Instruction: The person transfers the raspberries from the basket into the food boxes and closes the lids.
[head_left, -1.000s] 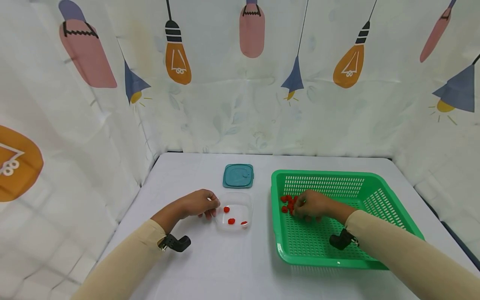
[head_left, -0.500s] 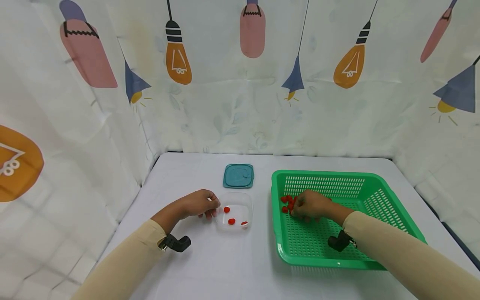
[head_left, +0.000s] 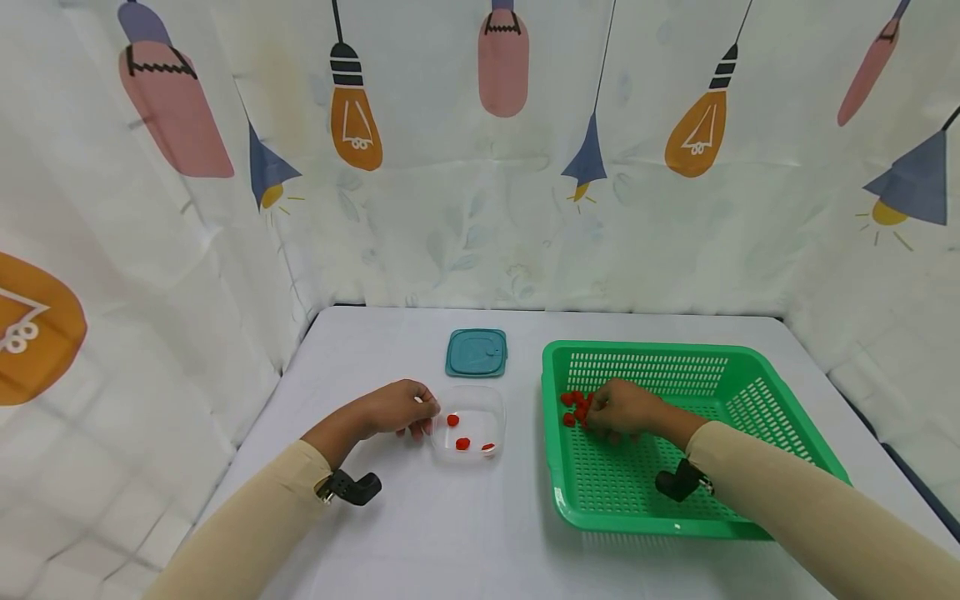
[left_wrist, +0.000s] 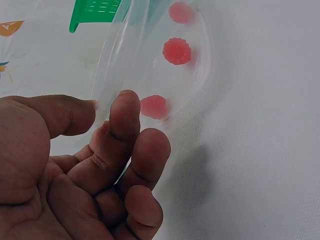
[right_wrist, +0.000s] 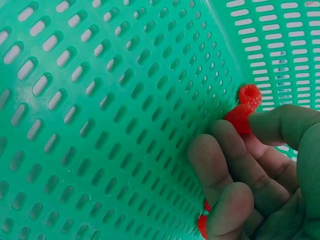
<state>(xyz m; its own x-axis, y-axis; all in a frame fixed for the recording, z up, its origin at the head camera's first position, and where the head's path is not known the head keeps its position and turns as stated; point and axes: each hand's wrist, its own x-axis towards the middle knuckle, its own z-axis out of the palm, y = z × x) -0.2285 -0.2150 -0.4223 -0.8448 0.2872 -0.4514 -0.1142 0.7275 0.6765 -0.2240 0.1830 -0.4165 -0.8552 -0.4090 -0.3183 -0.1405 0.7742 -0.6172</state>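
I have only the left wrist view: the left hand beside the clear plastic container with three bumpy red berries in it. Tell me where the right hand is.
Observer: In the head view, the right hand is down inside the large green perforated plastic basket.
Operator: Check the right wrist view and report what it holds.
Observer: Its fingers pinch a single bumpy red berry.
Operator: Now find any other berries in that basket and give me their place.
Observer: A small cluster of red berries lies at the basket's left end, right beside that hand.
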